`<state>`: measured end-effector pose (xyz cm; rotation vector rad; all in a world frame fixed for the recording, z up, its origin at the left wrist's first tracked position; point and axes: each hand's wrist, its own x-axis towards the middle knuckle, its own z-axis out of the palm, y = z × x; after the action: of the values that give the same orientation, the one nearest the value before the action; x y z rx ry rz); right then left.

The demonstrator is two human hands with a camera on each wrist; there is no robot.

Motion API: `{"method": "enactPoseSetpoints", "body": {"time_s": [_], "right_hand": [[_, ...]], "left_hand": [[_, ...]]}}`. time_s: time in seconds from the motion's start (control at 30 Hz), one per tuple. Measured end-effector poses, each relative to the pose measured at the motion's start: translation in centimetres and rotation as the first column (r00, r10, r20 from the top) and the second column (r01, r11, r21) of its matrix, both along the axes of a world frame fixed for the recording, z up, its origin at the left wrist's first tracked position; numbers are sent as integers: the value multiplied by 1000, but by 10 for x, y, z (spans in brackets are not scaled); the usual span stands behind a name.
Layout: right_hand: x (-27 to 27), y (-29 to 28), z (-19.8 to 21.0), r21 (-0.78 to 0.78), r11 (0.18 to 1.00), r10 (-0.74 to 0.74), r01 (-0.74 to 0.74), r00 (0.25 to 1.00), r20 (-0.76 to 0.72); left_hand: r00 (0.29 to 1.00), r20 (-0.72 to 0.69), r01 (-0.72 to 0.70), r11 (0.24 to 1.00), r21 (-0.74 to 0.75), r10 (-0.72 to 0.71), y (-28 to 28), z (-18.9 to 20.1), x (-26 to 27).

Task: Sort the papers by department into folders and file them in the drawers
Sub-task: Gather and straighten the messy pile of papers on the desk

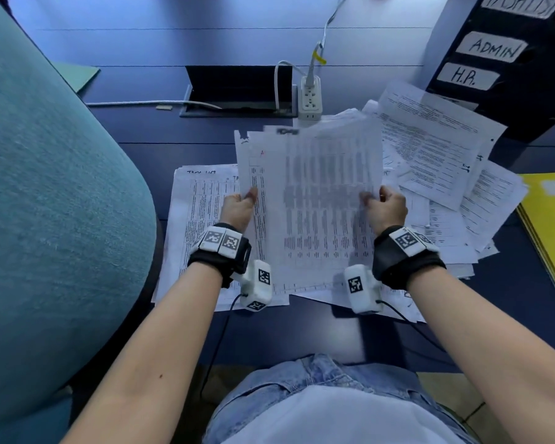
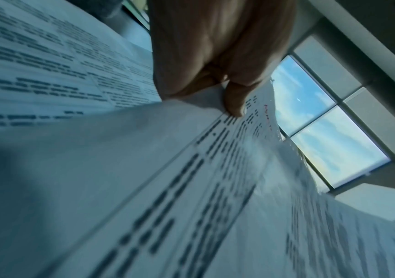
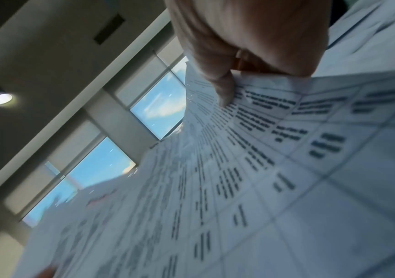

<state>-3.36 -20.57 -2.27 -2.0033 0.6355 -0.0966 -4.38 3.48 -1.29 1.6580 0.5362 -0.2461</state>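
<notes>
Both hands hold a small sheaf of printed table sheets raised above the dark desk. My left hand pinches its left edge, thumb on top, as the left wrist view shows at the thumb on the paper. My right hand pinches the right edge; its thumb presses the top sheet. Loose papers lie spread on the desk to the right, and a "Task list" pile lies under my left wrist. A yellow folder lies at the right edge.
A black drawer unit with labels ADMIN and H.R. stands at the back right. A white power strip and cable box sit behind the papers. A teal chair back fills the left. A green folder lies far left.
</notes>
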Motion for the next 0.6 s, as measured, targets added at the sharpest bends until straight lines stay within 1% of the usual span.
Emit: {"method": "enactPoseSetpoints", "body": {"time_s": [0.07,0.1,0.13,0.2,0.27,0.33,0.4,0.47,0.53,0.57,0.6], "right_hand": [[0,-16,-4,-10,998,-63,63,998,0],[0,-24,-5,46,996,-74,75,997,-3],[0,-31,-5,133,988,-76,76,997,-1],[-2,-40,-5,321,945,-76,70,997,6],[-4,-39,-5,438,899,-19,21,1000,-11],[-6,-31,-3,508,859,87,-59,996,-31],[-8,-21,1,542,828,195,-142,980,-41],[-10,-13,7,539,820,250,-195,968,-31],[-10,-7,14,494,842,246,-217,969,7],[-9,-4,21,457,863,223,-214,974,36],[-8,-3,30,421,882,198,-213,977,78]], "left_hand": [[999,-8,-49,999,17,49,4,-1,2],[997,-23,-72,996,42,73,8,-2,2],[995,-33,-91,994,68,93,11,-2,2],[991,-30,-124,988,93,127,17,-7,4],[989,-17,-143,986,87,145,17,-6,3],[991,-2,-134,988,81,134,11,-7,4],[992,16,-129,991,48,128,3,-6,4],[994,24,-107,994,26,106,-4,-3,4],[993,78,-89,996,-30,91,-8,4,3],[986,134,-94,994,-47,99,-10,12,3],[976,198,-85,996,-31,90,-11,22,3]]}}
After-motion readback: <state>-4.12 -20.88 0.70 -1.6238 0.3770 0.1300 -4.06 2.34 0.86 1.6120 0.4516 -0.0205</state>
